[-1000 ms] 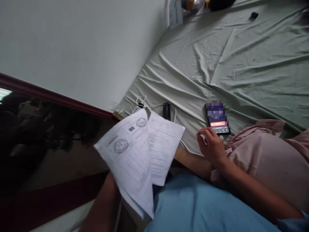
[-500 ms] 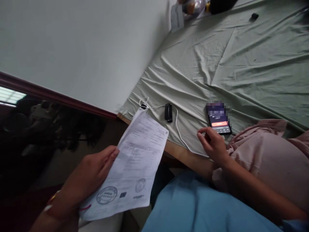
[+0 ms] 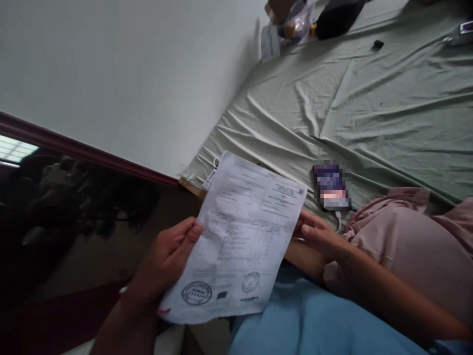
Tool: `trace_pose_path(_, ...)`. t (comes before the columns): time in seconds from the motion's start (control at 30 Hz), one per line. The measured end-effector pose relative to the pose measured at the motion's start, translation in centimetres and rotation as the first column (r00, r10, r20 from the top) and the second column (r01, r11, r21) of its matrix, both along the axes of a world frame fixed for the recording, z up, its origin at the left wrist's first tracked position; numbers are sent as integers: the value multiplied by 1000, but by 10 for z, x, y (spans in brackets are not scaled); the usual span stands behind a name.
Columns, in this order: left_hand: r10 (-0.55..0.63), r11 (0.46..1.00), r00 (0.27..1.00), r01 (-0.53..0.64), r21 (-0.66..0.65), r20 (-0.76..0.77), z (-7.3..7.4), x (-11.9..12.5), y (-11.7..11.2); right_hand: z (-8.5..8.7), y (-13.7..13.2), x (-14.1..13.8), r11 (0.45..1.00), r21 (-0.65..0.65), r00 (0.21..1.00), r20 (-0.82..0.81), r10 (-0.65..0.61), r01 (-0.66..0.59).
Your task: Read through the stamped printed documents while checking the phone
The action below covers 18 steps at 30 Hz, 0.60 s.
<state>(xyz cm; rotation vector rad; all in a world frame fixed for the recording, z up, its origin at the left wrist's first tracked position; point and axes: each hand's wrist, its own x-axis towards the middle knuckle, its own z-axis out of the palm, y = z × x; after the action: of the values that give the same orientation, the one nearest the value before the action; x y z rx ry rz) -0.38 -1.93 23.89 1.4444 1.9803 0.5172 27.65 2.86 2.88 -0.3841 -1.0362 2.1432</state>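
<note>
The paper sheet (image 3: 244, 241) ran its long axis on a slant, top edge pointing up-right toward the bed (image 3: 388, 98), bottom edge w/ the round stamps nearest the person. It was held up in the air just off the bed's near edge, above the blue-clad lap (image 3: 314, 315), printed face toward the wearer.

The left hand (image 3: 166, 261) came up from below on a bare forearm, fingers curled round the sheet's left edge, thumb across the front, gripping it firmly. The right hand (image 3: 320, 236) reached in from the right (forearm lying across the pink cloth (image 3: 406, 246)), fingers stretched fairly flat, tips touching the sheet's right edge; whether it actually pinched the paper I couldn't tell.

The sheet looked white, a bit creased, w/ dense small print in boxes & table rows, two round stamps and a small code mark near the bottom, plus a pink mark at the lower-left corner. It seemed more than one page thick, but hard to say.

A phone (image 3: 331, 186) lay on the wrinkled green sheet just beyond the right hand, screen lit, a white cable at its near end.
</note>
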Motion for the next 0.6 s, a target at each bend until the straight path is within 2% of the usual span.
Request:
trace_pose_path(0.07,46,999,996,-46,4,80,-12,2,7,0,-1,0,999,-38,1000,-8,8,-8)
trace_pose_path(0.2,96,995,972,-102,18,215,-39,2,20,-5,0,-2,995,-71,998,25,-62,64)
trace_pose_path(0.33,129,980,972,-155,127,194,-67,5,27,-12,5,-3,988,-77,985,114,-128,137)
trace_pose_path(0.43,126,974,974,-158,164,189,-91,6,27,-17,9,-5,974,-38,954,213,-209,222)
trace_pose_path(0.6,169,957,930,-233,171,326,-135,3,19,-24,12,-6,939,82,863,373,-340,334)
